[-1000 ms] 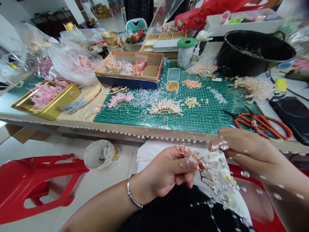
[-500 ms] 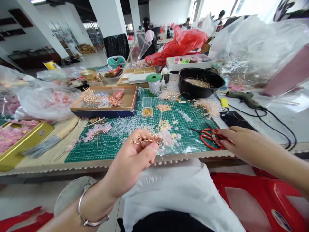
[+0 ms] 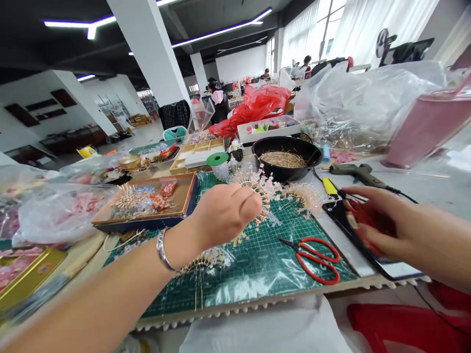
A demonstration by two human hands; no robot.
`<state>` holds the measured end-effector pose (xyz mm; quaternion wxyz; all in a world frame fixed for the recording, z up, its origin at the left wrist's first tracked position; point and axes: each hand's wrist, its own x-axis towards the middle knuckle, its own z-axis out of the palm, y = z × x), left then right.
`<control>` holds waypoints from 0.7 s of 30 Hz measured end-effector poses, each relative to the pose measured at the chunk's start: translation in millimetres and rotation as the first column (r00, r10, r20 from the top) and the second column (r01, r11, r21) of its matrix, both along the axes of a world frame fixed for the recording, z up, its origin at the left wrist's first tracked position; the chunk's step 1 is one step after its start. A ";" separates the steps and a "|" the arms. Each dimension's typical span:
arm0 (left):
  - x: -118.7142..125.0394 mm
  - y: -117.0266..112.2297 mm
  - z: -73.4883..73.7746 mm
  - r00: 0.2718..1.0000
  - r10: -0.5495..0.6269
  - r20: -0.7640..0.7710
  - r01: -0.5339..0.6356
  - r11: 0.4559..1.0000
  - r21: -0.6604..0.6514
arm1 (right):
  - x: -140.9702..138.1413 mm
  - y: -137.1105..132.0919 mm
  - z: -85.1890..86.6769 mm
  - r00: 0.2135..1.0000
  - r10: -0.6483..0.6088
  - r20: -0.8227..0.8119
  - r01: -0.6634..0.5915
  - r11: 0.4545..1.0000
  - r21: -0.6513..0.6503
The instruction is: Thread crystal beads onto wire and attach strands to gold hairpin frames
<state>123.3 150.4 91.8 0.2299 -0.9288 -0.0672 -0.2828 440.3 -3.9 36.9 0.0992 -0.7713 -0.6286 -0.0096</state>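
The left hand (image 3: 226, 213) is closed round a beaded ornament (image 3: 264, 208) on copper-coloured wire, held up above the green cutting mat (image 3: 257, 282) on the counter (image 3: 437, 189) — the fingers hide part of it. The right hand (image 3: 390, 223) grasps red-handled pliers (image 3: 373, 220) over a flat black device (image 3: 334, 211) — red-handled scissors (image 3: 329, 280) lie on the mat, near the front edge

The left hand (image 3: 227, 212) clenches; the right hand (image 3: 402, 221) curls.
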 end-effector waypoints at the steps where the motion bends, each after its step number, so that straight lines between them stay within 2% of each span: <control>1: 9.5 6.5 3.0 0.999 -0.024 -0.028 0.025 0.998 0.049 | -0.1 -1.9 9.1 1.000 0.009 0.018 -0.009 1.000 0.025; 2: 19.4 12.2 5.8 0.998 -0.040 -0.053 0.045 0.994 0.099 | -2.2 -3.0 16.7 0.993 0.076 0.093 -0.081 0.995 0.053; 4: 39.1 21.7 9.9 0.994 -0.052 -0.098 0.069 0.981 0.180 | -10.5 -0.5 26.9 0.943 0.250 0.219 -0.282 0.951 0.126; 7: 65.9 33.3 11.4 0.988 -0.069 -0.138 0.095 0.976 0.194 | -21.8 17.2 32.4 0.880 0.317 0.354 -0.418 0.871 0.258; 11: 92.2 46.9 7.8 0.983 -0.095 -0.155 0.122 0.978 0.171 | -16.3 49.3 35.1 0.866 0.325 0.380 -0.444 0.849 0.287; 18: 114.2 67.5 -1.1 0.981 -0.091 -0.172 0.119 0.981 0.156 | 3.6 75.8 34.0 0.858 0.286 0.427 -0.415 0.876 0.246; 21: 118.2 73.7 -5.0 0.981 -0.092 -0.170 0.118 0.982 0.150 | 4.9 83.6 33.9 0.897 0.239 0.372 -0.338 0.913 0.229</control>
